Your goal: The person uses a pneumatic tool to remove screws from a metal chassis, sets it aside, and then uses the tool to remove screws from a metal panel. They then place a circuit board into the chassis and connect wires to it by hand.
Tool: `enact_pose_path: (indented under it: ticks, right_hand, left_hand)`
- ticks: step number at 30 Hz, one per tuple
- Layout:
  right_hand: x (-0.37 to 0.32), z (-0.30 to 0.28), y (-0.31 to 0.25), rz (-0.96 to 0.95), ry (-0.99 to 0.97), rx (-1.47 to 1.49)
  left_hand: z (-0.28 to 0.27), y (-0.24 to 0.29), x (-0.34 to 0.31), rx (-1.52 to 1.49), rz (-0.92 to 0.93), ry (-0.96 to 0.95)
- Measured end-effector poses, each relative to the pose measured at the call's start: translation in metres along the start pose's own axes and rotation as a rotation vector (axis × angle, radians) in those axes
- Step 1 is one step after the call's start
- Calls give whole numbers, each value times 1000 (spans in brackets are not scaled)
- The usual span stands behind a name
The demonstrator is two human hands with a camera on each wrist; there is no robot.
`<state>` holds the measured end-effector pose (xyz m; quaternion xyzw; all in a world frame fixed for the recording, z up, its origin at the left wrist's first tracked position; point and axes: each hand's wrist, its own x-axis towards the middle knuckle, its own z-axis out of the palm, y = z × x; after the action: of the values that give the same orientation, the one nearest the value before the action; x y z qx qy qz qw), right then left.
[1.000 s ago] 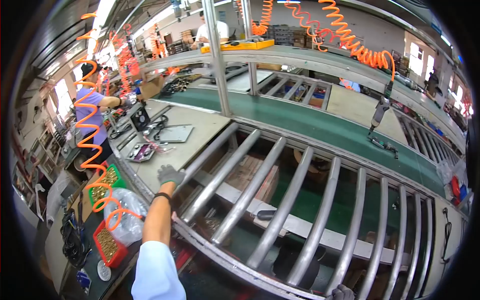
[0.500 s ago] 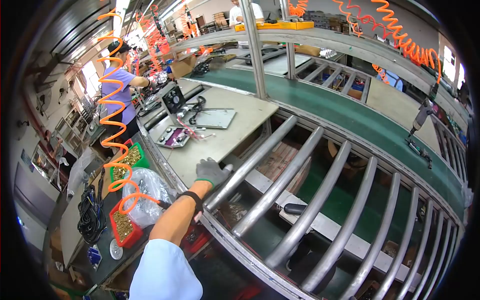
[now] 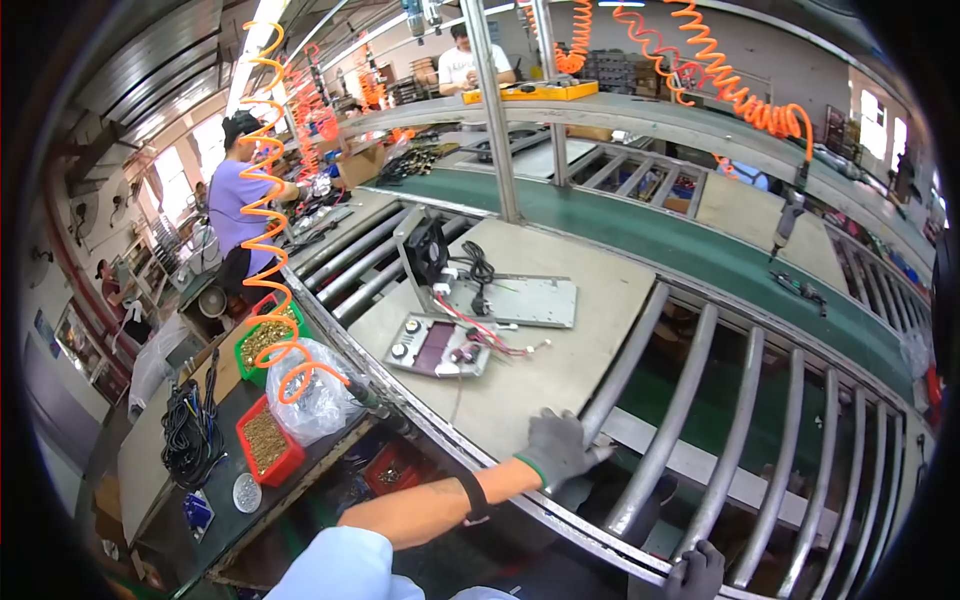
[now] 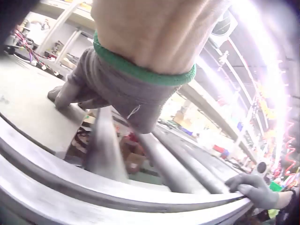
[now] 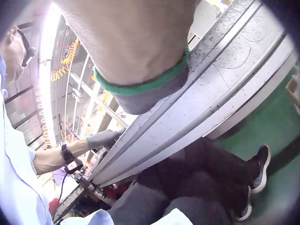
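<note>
My left hand (image 3: 560, 448), in a grey glove with a green cuff, lies at the near right corner of a pale flat board (image 3: 600, 290). Its fingers rest on the board's top, as the left wrist view shows, with the thumb out toward the rollers. On the board sit an upright black fan (image 3: 425, 250), a metal panel (image 3: 530, 300) with a black cable, and a silver unit (image 3: 440, 345) with loose red wires. My right hand (image 3: 697, 572), gloved too, rests over the near side rail (image 4: 211, 206); its fingers are hidden in the right wrist view.
Bare metal rollers (image 3: 665, 425) run right of the board, and more rollers lie left of it. A green belt (image 3: 620, 230) passes behind. Red (image 3: 270, 445) and green bins of small brass-coloured parts stand left by a plastic bag (image 3: 320, 390). An orange coiled hose (image 3: 265, 230) hangs there.
The board, with the fan, panel and silver unit on it, has slid right along the rollers with my left hand at its edge. Rollers on its left have come into view.
</note>
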<state>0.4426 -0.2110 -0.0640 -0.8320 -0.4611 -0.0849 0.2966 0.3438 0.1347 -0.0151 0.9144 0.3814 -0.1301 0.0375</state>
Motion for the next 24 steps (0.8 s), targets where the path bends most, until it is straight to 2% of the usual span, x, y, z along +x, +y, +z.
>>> enact_pose_path:
  ticks: [4, 6, 7, 8, 9, 11, 12, 14, 16, 19, 22, 24]
  right_hand:
    - [-3, -3, 11, 15, -42, 53]
    - [3, -11, 19, 10, -81, 92]
    - [9, -4, 16, -41, 101, 66]
    - [12, -10, 29, -29, 51, 125]
    - [19, -18, 33, -40, 45, 94]
    - [39, -30, 43, -22, 36, 95]
    - [50, -30, 50, 3, 39, 124]
    - [85, -37, 40, 34, 8, 127]
    - [124, -19, 49, -119, 82, 85]
    - [182, 8, 59, -194, 42, 36]
    - [215, 36, 78, -210, -89, -97]
    - [223, 37, 87, -240, -186, -207]
  left_hand:
    - [6, 55, -33, -138, 247, 8]
    - [35, 61, -48, -412, 522, 120]
    - [46, 65, -69, -570, 599, 323]
    - [54, 65, -85, -740, 633, 465]
    - [53, 54, -94, -802, 762, 676]
    - [45, 25, -101, -676, 757, 848]
    - [57, 9, -97, -535, 605, 801]
    - [48, -5, -77, -368, 459, 771]
    - [58, -5, -67, -287, 487, 618]
    - [74, 21, -57, -215, 642, 559]
    - [72, 40, -66, -188, 781, 629]
    - [69, 33, -85, -207, 832, 619]
